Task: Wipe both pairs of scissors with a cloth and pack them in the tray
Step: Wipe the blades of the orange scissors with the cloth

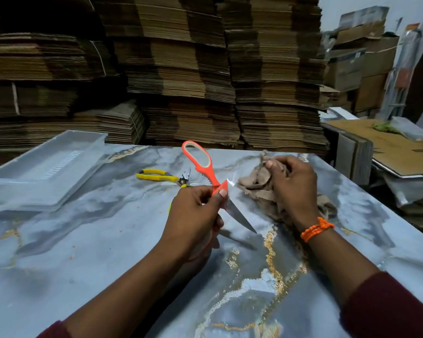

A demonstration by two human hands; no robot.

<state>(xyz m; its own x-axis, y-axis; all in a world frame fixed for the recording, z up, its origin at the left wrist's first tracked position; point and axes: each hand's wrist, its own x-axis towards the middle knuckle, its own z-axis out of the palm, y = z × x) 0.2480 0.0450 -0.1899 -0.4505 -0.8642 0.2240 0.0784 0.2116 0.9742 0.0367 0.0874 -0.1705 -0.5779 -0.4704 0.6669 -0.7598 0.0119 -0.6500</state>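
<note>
The orange scissors (213, 179) had handles of smooth moulded plastic, faintly glossy, with a paler cream lining inside the loop. Their blade (241, 217) was bright polished metal and threw a sharp glint. The yellow scissors (156, 177) had glossy plastic grips and a duller grey metal head. The cloth (257, 189) was coarse, matt beige fabric, frayed at the edges. The tray (22, 189) was smooth, translucent white plastic with a ribbed floor. The table (83, 252) bore a glossy marble-patterned top with grainy gold veining. The stacked cardboard (181, 69) was matt brown, with corrugated edges exposed.
</note>
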